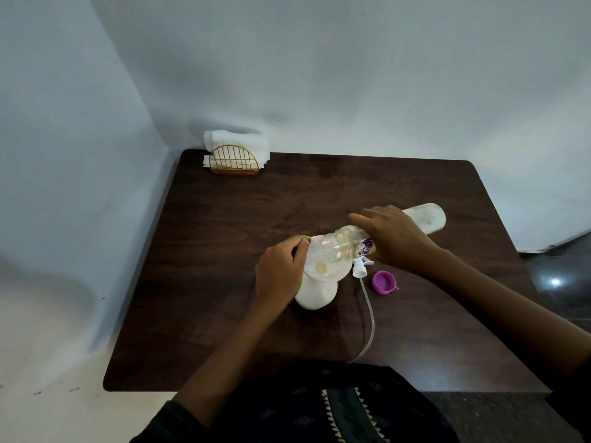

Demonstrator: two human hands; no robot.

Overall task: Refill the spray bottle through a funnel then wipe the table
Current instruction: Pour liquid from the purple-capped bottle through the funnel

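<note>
The left hand pinches the funnel atop the spray bottle while the right hand grips a tilted refill bottle above it.

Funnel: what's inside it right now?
The funnel shows a pale yellowish patch at its throat. The refill bottle mouth overhangs its bowl. The left hand covers its left rim.

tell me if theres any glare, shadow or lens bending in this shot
Head view: a bright glare spot sits on the dark floor at right; the napkin holder casts a soft shadow on the wall behind it; the table edges splay outward from wide-angle distortion; light is dim and bluish, and the whole picture is slightly soft.
</note>
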